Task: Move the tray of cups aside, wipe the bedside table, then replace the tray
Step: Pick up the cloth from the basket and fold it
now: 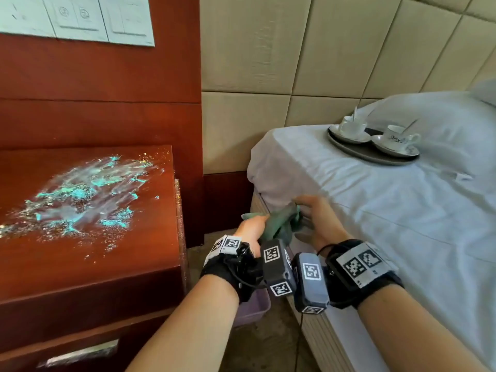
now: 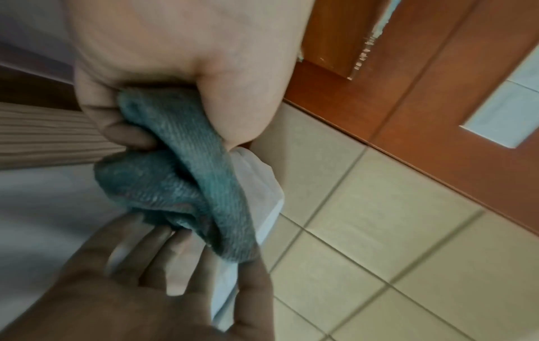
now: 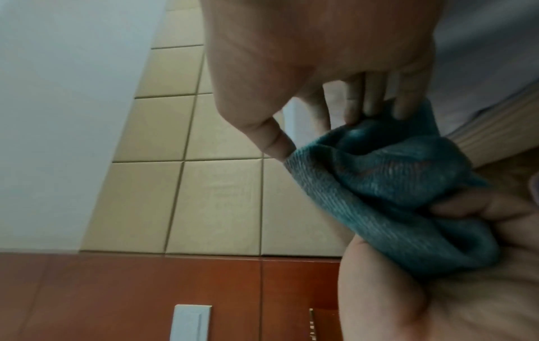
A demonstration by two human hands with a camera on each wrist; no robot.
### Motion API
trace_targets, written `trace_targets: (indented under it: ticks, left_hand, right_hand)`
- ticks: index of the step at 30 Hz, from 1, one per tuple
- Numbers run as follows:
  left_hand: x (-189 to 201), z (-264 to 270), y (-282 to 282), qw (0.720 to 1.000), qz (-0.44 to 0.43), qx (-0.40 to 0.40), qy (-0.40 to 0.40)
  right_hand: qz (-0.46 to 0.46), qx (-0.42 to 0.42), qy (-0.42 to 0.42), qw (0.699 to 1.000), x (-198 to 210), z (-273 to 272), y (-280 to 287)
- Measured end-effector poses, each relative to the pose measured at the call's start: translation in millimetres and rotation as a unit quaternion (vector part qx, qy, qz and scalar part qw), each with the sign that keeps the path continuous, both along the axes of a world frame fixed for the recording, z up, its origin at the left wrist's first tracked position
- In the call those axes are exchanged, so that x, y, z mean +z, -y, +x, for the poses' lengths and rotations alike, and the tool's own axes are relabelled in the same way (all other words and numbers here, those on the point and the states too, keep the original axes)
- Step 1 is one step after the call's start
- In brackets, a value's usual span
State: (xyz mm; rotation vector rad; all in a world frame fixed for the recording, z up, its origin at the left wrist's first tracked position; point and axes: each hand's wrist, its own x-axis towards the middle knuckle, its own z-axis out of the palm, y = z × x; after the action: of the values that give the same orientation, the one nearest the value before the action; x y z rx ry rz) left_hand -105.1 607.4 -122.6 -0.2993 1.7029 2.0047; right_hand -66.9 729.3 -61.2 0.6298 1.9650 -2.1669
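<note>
The red-brown bedside table (image 1: 80, 264) stands at left, its top smeared with teal streaks and glitter (image 1: 80, 200). A dark oval tray (image 1: 357, 154) lies on the bed at upper right, carrying two white cups (image 1: 351, 128) (image 1: 397, 138) on saucers, each with a spoon. Between table and bed, my left hand (image 1: 252, 226) (image 2: 175, 57) grips a bunched teal cloth (image 1: 279, 224) (image 2: 181, 175) (image 3: 379, 184). My right hand (image 1: 319, 218) (image 3: 306, 57) pinches the cloth's other end with thumb and fingertips.
The bed (image 1: 402, 210) with its white sheet fills the right, a pillow (image 1: 442, 124) behind the tray. A padded headboard (image 1: 322, 63) is at the back. A purple bin (image 1: 255, 307) sits on the floor under my left wrist. Wall switches (image 1: 80, 17) hang above the table.
</note>
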Motion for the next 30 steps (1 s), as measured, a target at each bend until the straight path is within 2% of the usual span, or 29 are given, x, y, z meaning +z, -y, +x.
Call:
trace_targets:
  ticks: [3, 5, 7, 10, 16, 19, 23, 26, 30]
  left_hand:
    - [38, 16, 12, 0.999, 0.031, -0.014, -0.031]
    - [59, 25, 26, 0.997, 0.074, -0.033, -0.013]
    - [78, 32, 44, 0.996, 0.088, -0.015, -0.006]
    - [104, 40, 81, 0.999, 0.046, 0.005, -0.019]
    - [149, 55, 159, 0.995, -0.057, 0.0, -0.082]
    - [165, 69, 201, 0.972, -0.179, 0.038, -0.15]
    - [175, 87, 256, 0.933, -0.311, 0.055, -0.175]
    - [181, 97, 283, 0.916, -0.339, 0.085, -0.194]
    - [191, 110, 312, 0.922, -0.321, 0.081, -0.199]
  right_hand:
    - [-0.034, 0.044, -0.015, 0.998, 27, 10, -2]
    - [-0.021, 0.073, -0.02, 0.997, 40, 15, 3]
    - [-0.001, 0.072, -0.033, 0.997, 46, 17, 12]
    - [-0.02, 0.061, -0.067, 0.996, 54, 21, 35]
    - [0.023, 0.081, -0.142, 0.986, 66, 24, 91]
    - [0.052, 0.059, -0.208, 0.975, 75, 24, 112]
    - [0.113, 0.057, -0.279, 0.952, 88, 25, 140]
    - [0.124, 0.078, -0.296, 0.944, 95, 28, 174]
    - [0.141, 0.08, -0.329, 0.93, 97, 24, 216]
